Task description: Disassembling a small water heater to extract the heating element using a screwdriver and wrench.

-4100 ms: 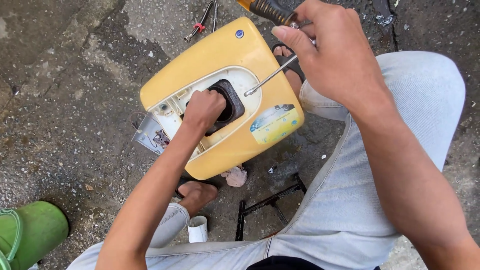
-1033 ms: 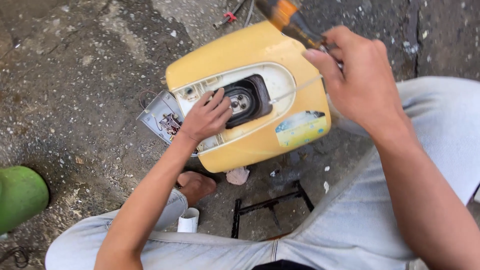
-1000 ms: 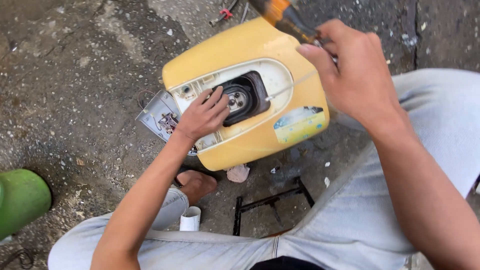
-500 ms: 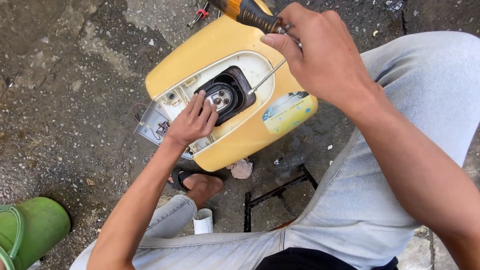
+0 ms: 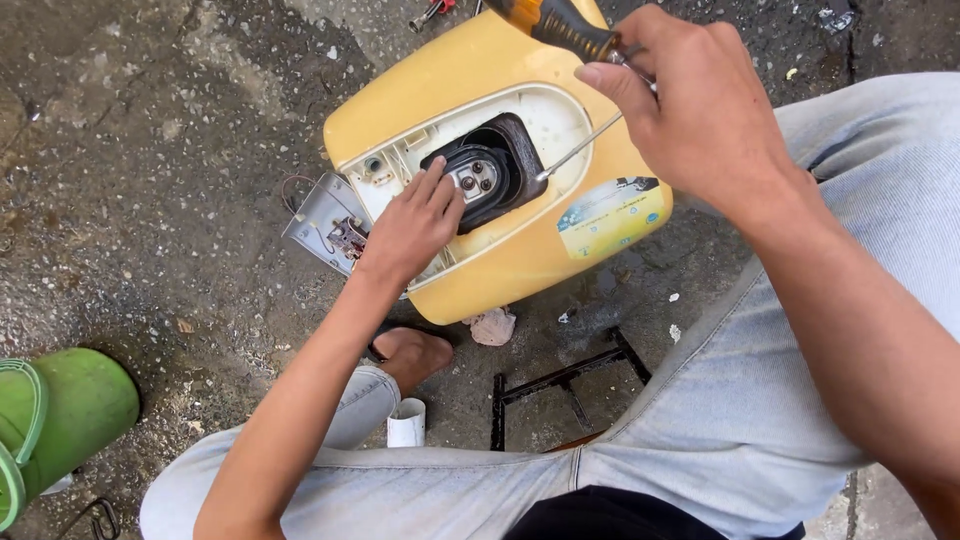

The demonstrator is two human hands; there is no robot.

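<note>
While the right hand (image 5: 700,110) is curled tight around a screwdriver (image 5: 560,28) with an orange and black handle, its thin metal shaft slants down and leftward so that the tip sits at the edge of the dark round fitting (image 5: 480,175) in the opening of the yellow housing (image 5: 520,240). That housing lies on the rough ground just ahead of the person's knees, below and between both hands. The left hand (image 5: 410,225) is spread flat and mostly open, gripping nothing, with its fingertips (image 5: 440,185) resting on the pale inner panel and touching the near side of the dark fitting. Because those fingertips lie so close to the tip, a slip of the blade toward the left hand could likely jab them. The housing rests on a curved side on uneven ground, so hard sideways pressure from the right hand may rock it if the left hand eases off. Just left of the left hand a small grey plate with thin wires (image 5: 325,225) hangs off the housing, and a shift could tug them loose. A green container (image 5: 70,415) stands well away beyond the left elbow.
</note>
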